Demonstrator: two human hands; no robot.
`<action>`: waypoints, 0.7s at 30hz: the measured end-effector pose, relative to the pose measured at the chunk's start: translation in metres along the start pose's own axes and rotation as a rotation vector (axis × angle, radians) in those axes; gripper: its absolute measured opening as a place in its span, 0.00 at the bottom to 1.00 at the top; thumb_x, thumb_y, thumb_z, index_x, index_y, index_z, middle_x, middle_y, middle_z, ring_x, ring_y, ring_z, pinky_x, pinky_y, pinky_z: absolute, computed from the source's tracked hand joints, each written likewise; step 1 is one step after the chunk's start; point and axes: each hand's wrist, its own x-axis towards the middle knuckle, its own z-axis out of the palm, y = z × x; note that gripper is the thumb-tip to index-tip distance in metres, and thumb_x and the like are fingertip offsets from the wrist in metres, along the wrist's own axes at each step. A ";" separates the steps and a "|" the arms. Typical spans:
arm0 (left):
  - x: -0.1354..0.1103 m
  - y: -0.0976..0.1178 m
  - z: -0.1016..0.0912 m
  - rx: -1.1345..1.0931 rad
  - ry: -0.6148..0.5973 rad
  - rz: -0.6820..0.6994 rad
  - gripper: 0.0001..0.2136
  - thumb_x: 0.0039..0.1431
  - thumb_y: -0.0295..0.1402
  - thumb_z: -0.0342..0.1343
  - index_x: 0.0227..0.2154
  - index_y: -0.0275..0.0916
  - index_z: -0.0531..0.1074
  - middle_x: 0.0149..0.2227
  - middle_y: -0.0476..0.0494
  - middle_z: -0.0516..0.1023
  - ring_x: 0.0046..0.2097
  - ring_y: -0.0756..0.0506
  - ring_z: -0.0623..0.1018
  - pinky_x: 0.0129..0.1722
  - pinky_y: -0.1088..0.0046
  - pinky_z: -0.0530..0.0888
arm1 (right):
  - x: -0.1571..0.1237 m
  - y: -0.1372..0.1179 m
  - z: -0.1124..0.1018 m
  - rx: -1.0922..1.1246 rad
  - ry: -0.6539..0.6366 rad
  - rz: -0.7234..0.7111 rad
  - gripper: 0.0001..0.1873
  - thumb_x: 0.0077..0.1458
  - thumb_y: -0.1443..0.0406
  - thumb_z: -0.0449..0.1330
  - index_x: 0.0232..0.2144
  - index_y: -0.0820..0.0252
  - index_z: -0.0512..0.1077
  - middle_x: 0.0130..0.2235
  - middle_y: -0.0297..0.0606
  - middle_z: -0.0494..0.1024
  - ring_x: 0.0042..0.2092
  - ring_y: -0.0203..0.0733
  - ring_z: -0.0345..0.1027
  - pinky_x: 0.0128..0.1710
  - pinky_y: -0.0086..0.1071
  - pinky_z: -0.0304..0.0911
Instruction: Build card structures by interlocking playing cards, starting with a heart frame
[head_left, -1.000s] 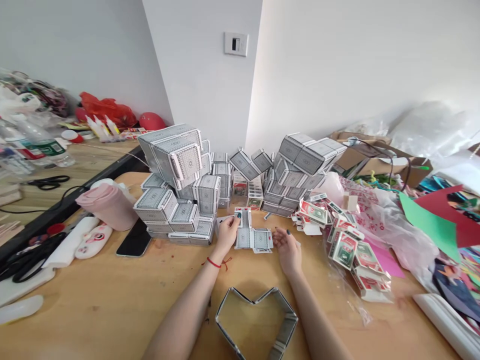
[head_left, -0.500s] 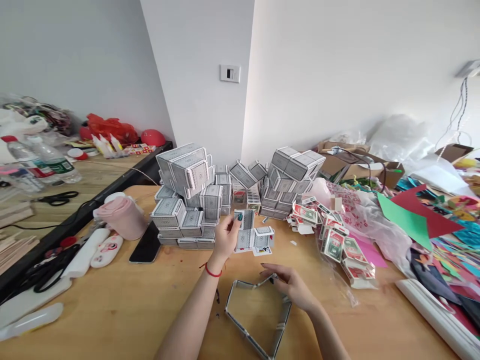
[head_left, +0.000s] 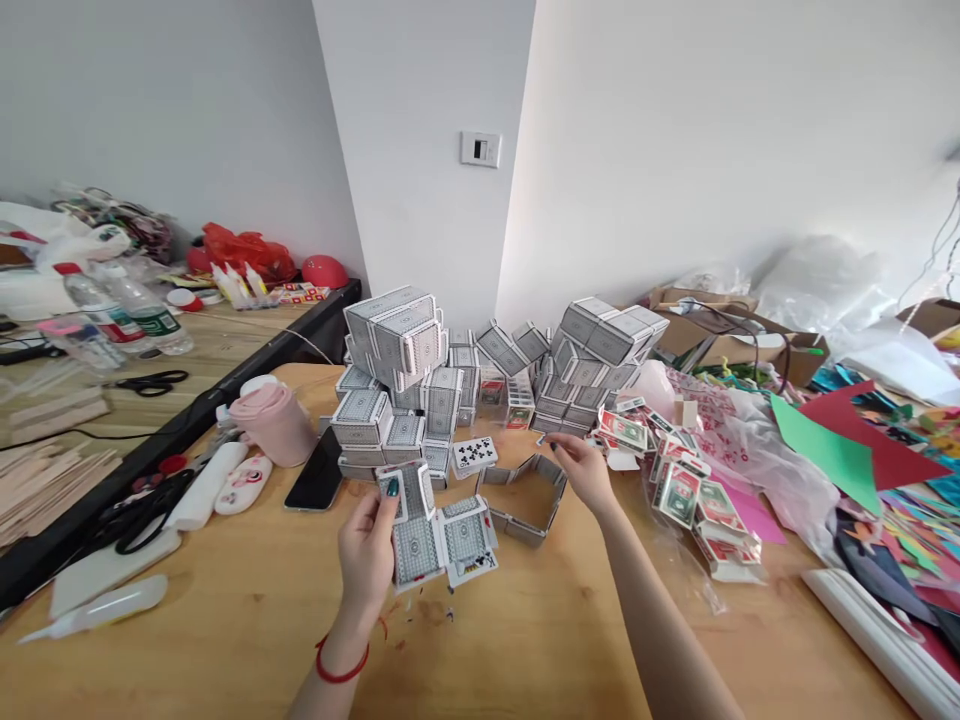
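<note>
My left hand (head_left: 367, 550) pinches a joined piece of playing cards (head_left: 417, 548), grey patterned backs up, over the table. A king shows at its lower right corner. My right hand (head_left: 583, 470) reaches to the far side of the table, fingertips together at a tiny scrap (head_left: 540, 440); whether it is gripped I cannot tell. Beside that hand stands an angular frame of folded cards (head_left: 521, 528), hollow in the middle. A loose ten of clubs (head_left: 474, 456) lies behind the frame, face up.
Stacks of card-built blocks stand at the left (head_left: 397, 335) and right (head_left: 600, 335). Red card boxes (head_left: 679, 490) are heaped at right by a plastic bag (head_left: 742, 430). Phone (head_left: 315, 472), pink cup (head_left: 274, 425), scissors (head_left: 161, 510) and glue bottle (head_left: 105, 608) are at left.
The card frame has moved from the front to farther back. My left hand has brought the joined cards nearer and leftward. My right hand has left the frame and reached forward. The view has shifted left.
</note>
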 end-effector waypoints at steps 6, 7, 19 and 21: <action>-0.029 -0.024 0.032 -0.077 -0.175 -0.185 0.15 0.48 0.46 0.54 0.23 0.37 0.68 0.20 0.51 0.67 0.23 0.51 0.65 0.22 0.78 0.62 | -0.094 -0.023 0.031 0.642 -0.461 0.486 0.22 0.51 0.49 0.52 0.37 0.58 0.73 0.42 0.44 0.75 0.42 0.49 0.70 0.40 0.40 0.63; -0.032 -0.025 0.041 -0.063 -0.236 -0.198 0.15 0.49 0.46 0.53 0.24 0.37 0.68 0.21 0.50 0.68 0.24 0.51 0.66 0.22 0.78 0.63 | -0.106 -0.025 0.037 0.695 -0.490 0.531 0.24 0.51 0.48 0.49 0.38 0.58 0.72 0.42 0.44 0.75 0.43 0.49 0.69 0.41 0.40 0.63; -0.041 -0.009 0.089 0.300 -0.647 0.074 0.11 0.54 0.35 0.49 0.36 0.38 0.72 0.37 0.42 0.71 0.38 0.45 0.70 0.38 0.70 0.68 | -0.134 -0.034 0.010 1.197 -0.408 0.747 0.19 0.55 0.51 0.46 0.44 0.50 0.66 0.42 0.38 0.75 0.43 0.50 0.70 0.43 0.51 0.59; -0.042 -0.007 0.091 0.279 -0.708 0.041 0.10 0.52 0.34 0.49 0.36 0.38 0.72 0.37 0.43 0.72 0.39 0.45 0.71 0.38 0.71 0.68 | -0.136 -0.029 0.002 1.202 -0.378 0.745 0.19 0.55 0.50 0.46 0.42 0.50 0.67 0.44 0.39 0.75 0.46 0.51 0.68 0.44 0.53 0.58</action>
